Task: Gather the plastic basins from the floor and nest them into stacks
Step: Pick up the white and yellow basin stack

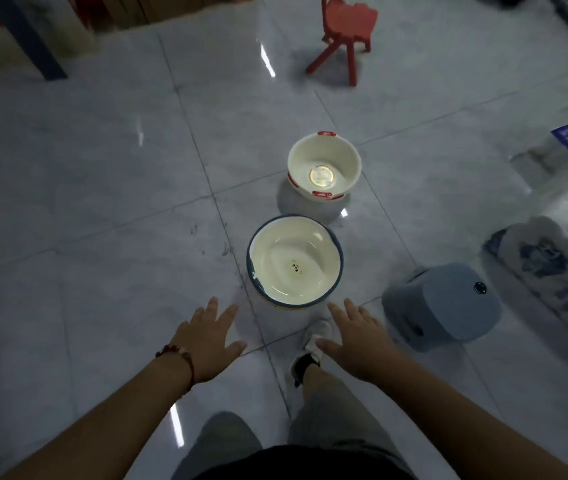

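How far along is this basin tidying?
Two stacks seem made: blue-rimmed basins nearby and red-handled basins beyond. No other loose basins are visible. Left hand and right hand are open, empty, reaching toward the blue-rimmed stack. Whether the two stacks get combined, I can't tell.

A red chair (345, 29) stands at upper centre on the tiled floor (102, 168). At right lies a blue stool (443, 306), beside what may be wrapped paper rolls (549, 268).

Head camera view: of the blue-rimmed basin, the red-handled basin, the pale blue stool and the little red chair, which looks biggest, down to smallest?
1. pale blue stool
2. blue-rimmed basin, close behind the stool
3. and 4. red-handled basin and red chair look alike; both lie farther off and the chair is cut off, so true sizes stay unsure.
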A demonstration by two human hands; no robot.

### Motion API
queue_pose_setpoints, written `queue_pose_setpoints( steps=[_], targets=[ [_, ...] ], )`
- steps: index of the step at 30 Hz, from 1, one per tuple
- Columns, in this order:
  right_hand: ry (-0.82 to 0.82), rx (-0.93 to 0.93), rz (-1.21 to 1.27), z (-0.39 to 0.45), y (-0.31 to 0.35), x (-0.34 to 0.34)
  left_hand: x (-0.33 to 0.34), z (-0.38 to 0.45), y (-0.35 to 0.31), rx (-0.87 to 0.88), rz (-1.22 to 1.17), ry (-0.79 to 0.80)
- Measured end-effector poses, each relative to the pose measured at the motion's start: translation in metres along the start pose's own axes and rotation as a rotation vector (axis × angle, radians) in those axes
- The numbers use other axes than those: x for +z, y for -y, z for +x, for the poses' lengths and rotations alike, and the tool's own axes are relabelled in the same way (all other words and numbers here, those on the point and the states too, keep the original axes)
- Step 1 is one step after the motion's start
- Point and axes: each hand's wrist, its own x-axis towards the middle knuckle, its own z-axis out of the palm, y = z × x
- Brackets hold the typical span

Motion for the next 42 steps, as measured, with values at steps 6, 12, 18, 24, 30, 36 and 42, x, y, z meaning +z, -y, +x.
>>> queue_pose_setpoints(
  steps=[6, 12, 18, 24, 30, 36, 42],
  targets=[
    [0.154, -0.057, -0.19, 0.147, -0.037, -0.016, -0.004, 0.141, 0.001, 0.027, 0.066, 0.14],
    [0.208, -0.031, -0.147, 0.341, -0.075, 0.041, 0.038, 0.342, 0.019, 0.025, -0.314, 0.23],
    [-0.046, 0.549, 0.672, 0.486, -0.151, 0.135, 0.13, 0.504, 0.067, -0.167, -0.692, 0.119],
    [0.087, 0.851, 1.485, 0.528, -0.195, 0.207, 0.191, 0.566, 0.105, -0.497, -1.317, 0.35],
    [-0.056, 0.686, 2.043, 0.537, -0.197, 0.244, 0.223, 0.577, 0.095, -0.493, -1.846, 0.364],
    [-0.128, 0.72, 2.043, 0.551, -0.184, 0.225, 0.2, 0.586, 0.08, -0.442, -1.912, 0.19],
    [0.008, 0.723, 1.908, 0.535, -0.172, 0.142, 0.124, 0.576, 0.081, -0.472, -1.732, 0.167]
  ],
)
